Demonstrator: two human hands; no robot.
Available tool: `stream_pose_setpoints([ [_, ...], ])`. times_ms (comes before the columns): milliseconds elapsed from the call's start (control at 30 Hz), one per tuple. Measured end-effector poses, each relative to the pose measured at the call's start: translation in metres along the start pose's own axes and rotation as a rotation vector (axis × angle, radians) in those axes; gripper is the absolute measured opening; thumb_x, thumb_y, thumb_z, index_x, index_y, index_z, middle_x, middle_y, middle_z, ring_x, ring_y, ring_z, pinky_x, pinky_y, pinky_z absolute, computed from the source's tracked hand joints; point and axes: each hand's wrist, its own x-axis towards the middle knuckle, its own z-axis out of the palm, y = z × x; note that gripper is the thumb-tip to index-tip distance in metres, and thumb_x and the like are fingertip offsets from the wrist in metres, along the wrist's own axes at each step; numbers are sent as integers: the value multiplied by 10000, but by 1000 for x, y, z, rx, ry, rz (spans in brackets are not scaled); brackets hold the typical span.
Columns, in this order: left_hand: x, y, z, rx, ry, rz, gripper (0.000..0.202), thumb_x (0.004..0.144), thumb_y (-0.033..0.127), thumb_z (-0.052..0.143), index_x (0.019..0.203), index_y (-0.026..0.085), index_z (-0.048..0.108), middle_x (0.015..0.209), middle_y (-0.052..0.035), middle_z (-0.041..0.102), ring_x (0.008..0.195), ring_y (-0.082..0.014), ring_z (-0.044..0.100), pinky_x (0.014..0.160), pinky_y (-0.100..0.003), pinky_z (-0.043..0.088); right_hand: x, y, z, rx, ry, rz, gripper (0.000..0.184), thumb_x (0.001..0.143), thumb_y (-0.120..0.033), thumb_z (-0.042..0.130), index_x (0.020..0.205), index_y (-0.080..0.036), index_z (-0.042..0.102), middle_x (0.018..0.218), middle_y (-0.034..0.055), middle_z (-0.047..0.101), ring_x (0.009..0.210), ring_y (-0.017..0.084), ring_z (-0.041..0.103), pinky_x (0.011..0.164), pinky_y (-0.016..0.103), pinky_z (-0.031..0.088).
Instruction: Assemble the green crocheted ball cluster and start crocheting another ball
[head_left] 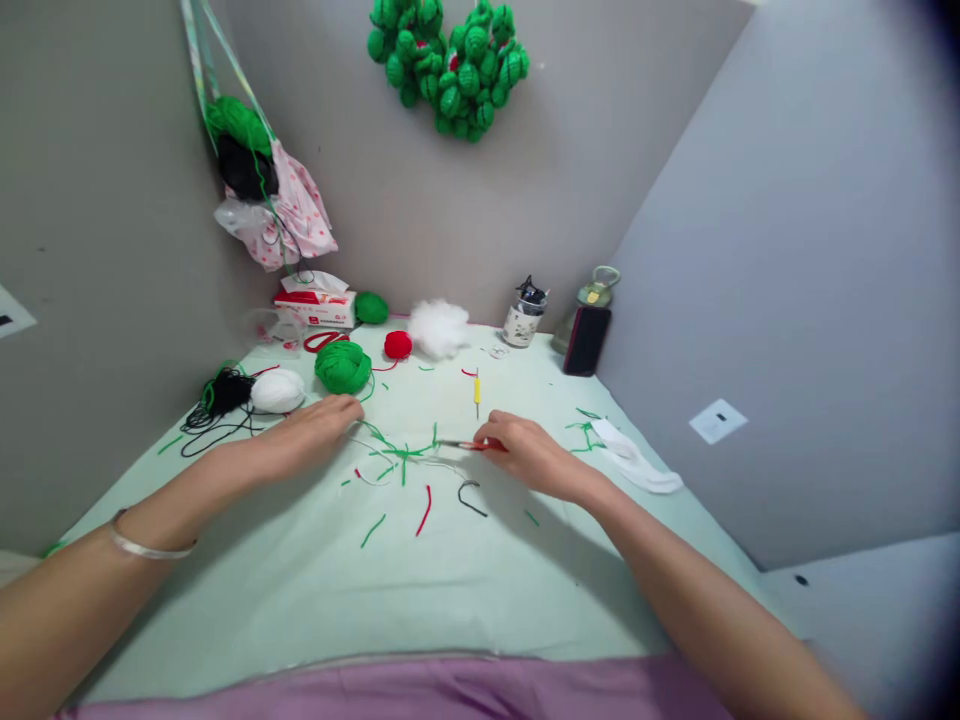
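My left hand (326,425) is low over the table, fingers together and bent down at the left ends of green and white yarn strands. Whatever its fingertips hold is hidden. Between my hands lies a loose tangle of green yarn scraps (405,453) with some white strands. My right hand (525,450) grips a slim red-handled tool (457,444) with a metal shaft, its tip pointing left at the scraps. A yellow-handled crochet hook (477,392) lies just beyond it. Closer to me are a red yarn piece (424,510) and a bent black strand (466,497).
Green (343,367), white (277,391) and red (397,346) yarn balls stand back left, near black yarn (227,390), red scissors (326,341) and a tissue box (319,307). Behind are white stuffing (438,330), a jar (523,322) and a phone (587,340). White cloth (634,460) lies right.
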Motion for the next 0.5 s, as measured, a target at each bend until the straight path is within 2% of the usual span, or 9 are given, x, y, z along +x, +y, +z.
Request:
stream_pose_setpoints([
  [100, 2, 1, -5, 84, -47, 38, 94, 819, 252, 522, 758, 242, 594, 849, -64, 629, 769, -250, 576, 715, -340, 422, -18, 9, -14, 55, 145, 81, 205, 943, -187, 478, 997, -217, 673, 965, 54, 624, 789, 162, 569, 733, 287, 401],
  [167, 4, 7, -12, -1, 17, -7, 107, 820, 324, 566, 772, 248, 624, 908, -61, 681, 763, -244, 591, 706, -327, 419, -28, 12, -17, 93, 221, 164, 160, 930, -215, 488, 933, -214, 649, 929, 50, 634, 757, 165, 558, 707, 293, 399],
  [233, 4, 15, -22, -178, 131, -106, 176, 836, 413, 591, 862, 254, 661, 1028, -44, 728, 823, -241, 628, 745, -315, 436, -34, 8, -14, 228, 240, 217, 115, 915, -248, 506, 878, -213, 608, 812, 25, 625, 695, 163, 544, 662, 287, 398],
  [300, 2, 23, -34, -369, 226, -162, 216, 853, 451, 612, 871, 239, 650, 1050, -40, 738, 940, -241, 635, 822, -307, 440, -38, -6, -4, 460, 171, 207, 101, 913, -280, 508, 880, -218, 580, 681, -15, 583, 623, 153, 534, 613, 271, 404],
  [367, 2, 29, -41, -514, 314, -188, 209, 864, 433, 636, 902, 227, 635, 983, -28, 736, 909, -213, 628, 813, -294, 440, -39, -32, 12, 629, 63, 121, 118, 915, -294, 501, 947, -218, 585, 670, -25, 587, 601, 144, 541, 597, 258, 417],
  [400, 3, 30, -43, -568, 358, -195, 199, 865, 413, 647, 912, 221, 623, 926, -19, 730, 883, -202, 626, 807, -291, 439, -39, -48, 21, 623, -3, 54, 145, 924, -293, 496, 983, -221, 606, 682, -23, 604, 609, 141, 553, 611, 255, 421],
  [500, 11, 28, -39, -677, 500, -203, 163, 858, 334, 668, 927, 201, 602, 778, 12, 685, 805, -176, 622, 818, -292, 441, -31, -100, 54, 424, -182, -129, 178, 921, -306, 521, 1031, -234, 642, 762, 2, 692, 660, 154, 613, 638, 257, 419],
])
